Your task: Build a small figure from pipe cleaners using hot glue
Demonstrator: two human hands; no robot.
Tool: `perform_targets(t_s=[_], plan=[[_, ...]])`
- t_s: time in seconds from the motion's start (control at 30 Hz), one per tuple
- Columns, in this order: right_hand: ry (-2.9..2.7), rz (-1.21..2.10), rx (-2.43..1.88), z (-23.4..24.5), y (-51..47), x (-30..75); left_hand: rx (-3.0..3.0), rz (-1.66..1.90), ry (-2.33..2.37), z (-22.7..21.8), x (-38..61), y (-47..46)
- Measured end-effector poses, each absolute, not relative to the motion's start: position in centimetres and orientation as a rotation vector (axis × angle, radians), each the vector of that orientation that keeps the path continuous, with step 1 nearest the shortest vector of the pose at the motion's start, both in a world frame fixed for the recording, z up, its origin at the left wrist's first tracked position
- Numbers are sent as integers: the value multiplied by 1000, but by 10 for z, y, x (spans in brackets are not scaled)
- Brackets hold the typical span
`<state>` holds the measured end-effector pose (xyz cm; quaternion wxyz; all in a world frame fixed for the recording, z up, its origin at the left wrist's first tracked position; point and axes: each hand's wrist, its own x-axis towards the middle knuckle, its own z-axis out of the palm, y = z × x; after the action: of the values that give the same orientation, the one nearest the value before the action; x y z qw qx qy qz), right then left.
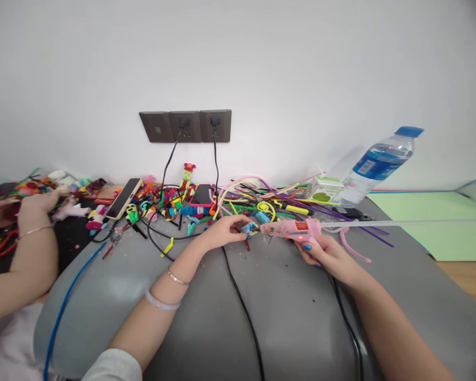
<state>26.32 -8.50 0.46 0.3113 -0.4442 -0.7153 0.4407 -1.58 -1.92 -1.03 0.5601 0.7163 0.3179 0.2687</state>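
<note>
In the middle of the head view, my left hand point(230, 232) pinches a small blue fuzzy piece point(249, 228) that looks like shaped pipe cleaner. My right hand point(328, 257) is wrapped round the handle of a pink hot glue gun point(289, 229), its nozzle pointing left, at or very close to the blue piece. Whether the tip touches it I cannot tell. A long clear glue stick point(365, 224) sticks out of the gun's back to the right. A black cord point(345, 312) runs down below my right hand.
Loose pipe cleaners point(277, 193) pile along the wall. A tilted water bottle point(384, 161), a small carton point(323, 189) and a phone point(125, 198) lie around the grey table point(301, 328). Black cords run from the wall sockets point(185, 126). A co-worker's arms point(35, 248) are at left.
</note>
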Motion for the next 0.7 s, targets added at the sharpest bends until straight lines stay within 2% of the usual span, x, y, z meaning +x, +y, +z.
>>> perform_targets(t_s=[0.3,0.7], plan=[[-1891,1213,-1148,-1,-84,266,1676,633,732,-10,-15,-18],[-1896,1107,-1197,6,-82,266,1723,617,776,-13,-17,-17]])
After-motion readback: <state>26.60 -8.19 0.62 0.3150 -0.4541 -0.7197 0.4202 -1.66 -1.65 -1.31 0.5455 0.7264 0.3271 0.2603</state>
